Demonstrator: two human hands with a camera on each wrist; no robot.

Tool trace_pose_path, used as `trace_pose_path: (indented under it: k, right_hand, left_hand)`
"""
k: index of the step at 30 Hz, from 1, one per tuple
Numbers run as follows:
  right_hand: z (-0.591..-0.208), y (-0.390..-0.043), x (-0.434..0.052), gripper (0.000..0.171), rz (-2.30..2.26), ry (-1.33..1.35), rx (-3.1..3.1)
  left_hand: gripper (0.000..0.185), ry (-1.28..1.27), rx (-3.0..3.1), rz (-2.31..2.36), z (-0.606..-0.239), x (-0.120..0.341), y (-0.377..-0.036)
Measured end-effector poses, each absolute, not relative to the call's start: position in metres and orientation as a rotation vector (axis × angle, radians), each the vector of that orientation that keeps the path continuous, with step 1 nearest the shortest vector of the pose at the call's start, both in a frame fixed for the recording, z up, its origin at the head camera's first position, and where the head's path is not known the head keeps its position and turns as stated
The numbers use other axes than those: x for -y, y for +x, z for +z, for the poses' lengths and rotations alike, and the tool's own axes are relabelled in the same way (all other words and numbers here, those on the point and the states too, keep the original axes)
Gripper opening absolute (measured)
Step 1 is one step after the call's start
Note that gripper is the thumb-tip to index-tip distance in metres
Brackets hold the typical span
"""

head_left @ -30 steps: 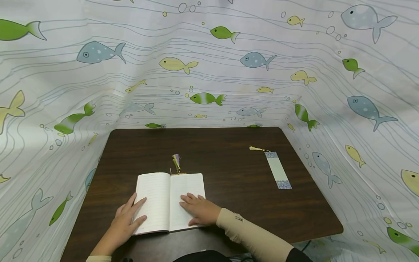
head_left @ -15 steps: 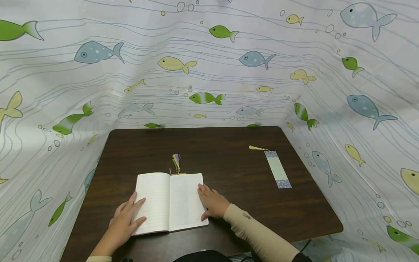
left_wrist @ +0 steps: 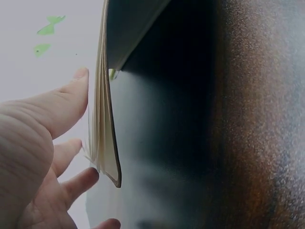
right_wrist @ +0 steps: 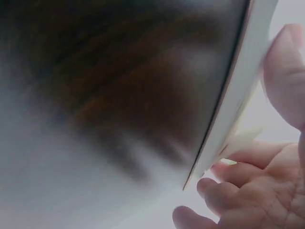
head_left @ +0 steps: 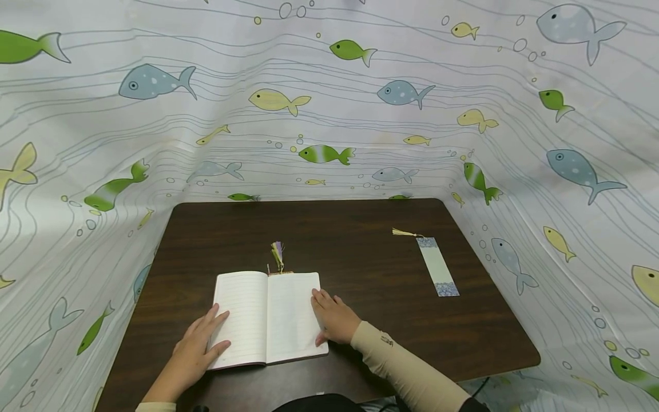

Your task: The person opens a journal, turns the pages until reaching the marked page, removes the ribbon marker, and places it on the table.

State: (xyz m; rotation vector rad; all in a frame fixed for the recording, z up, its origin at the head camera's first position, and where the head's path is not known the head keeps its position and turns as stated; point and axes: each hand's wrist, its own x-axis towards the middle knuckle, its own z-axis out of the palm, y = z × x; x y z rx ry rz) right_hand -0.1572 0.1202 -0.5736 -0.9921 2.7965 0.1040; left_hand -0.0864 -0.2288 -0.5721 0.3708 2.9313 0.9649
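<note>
1. Open notebook (head_left: 268,317) flat on the dark brown table (head_left: 355,252), near the front edge, a bit left of the middle.
2. Blank lined pages facing up.
3. Left hand (head_left: 198,346) at the lower left corner of the notebook, fingers straight and spread, thumb and one finger lying on the left page.
4. From the left wrist view, thumb (left_wrist: 62,102) on one side of the page stack, other fingers under the corner, loose, not squeezing.
5. Right hand (head_left: 334,317) at the right edge of the notebook, fingers bent around that edge.
6. From the right wrist view, thumb (right_wrist: 286,71) on the page side and fingers (right_wrist: 238,176) curled under the cover, gripping the right side of the notebook.
7. Beige sleeve (head_left: 407,372) on the right arm.
8. Small tassel (head_left: 277,256), purple and yellow-green, sticking out past the top of the notebook at the middle fold.
9. Long bookmark (head_left: 436,266) lying flat on the right part of the table, well apart from the notebook, pale in the middle with blue patterned ends.
10. Yellow tassel at the far end of the bookmark.
11. White cloth (head_left: 329,103) with green, blue and yellow fish all around the table.
</note>
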Motion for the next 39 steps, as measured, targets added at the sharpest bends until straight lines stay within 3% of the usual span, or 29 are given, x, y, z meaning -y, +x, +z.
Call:
trace_pose_path:
  k: [8, 15, 19, 26, 29, 39]
  right_hand:
    - [-0.577, -0.153, -0.116, 0.099, 0.181, -1.044, -2.912]
    - [-0.580, -0.152, -0.112, 0.115, 0.138, -0.973, -3.006]
    - [-0.575, -0.153, -0.108, 0.114, -0.034, -0.986, -3.031]
    - [-0.555, -0.152, -0.088, 0.095, -0.811, -1.096, -2.711]
    - [-0.548, -0.146, -0.077, 0.086, -0.940, -1.145, -2.454]
    - [-0.555, -0.129, -0.048, 0.069, -0.511, -1.462, -2.383]
  left_hand:
    - [0.062, 0.382, -2.943, 0.956, -0.572, 0.228, -0.085]
    - [0.062, 0.378, -2.943, 0.948, -0.572, 0.228, -0.085]
    - [0.062, 0.376, -2.947, 0.935, -0.572, 0.228, -0.085]
    - [0.061, 0.412, -2.968, 0.913, -0.567, 0.227, -0.085]
    - [0.062, 0.410, -2.968, 0.905, -0.564, 0.226, -0.085]
    - [0.063, 0.396, -2.998, 0.960, -0.563, 0.227, -0.086]
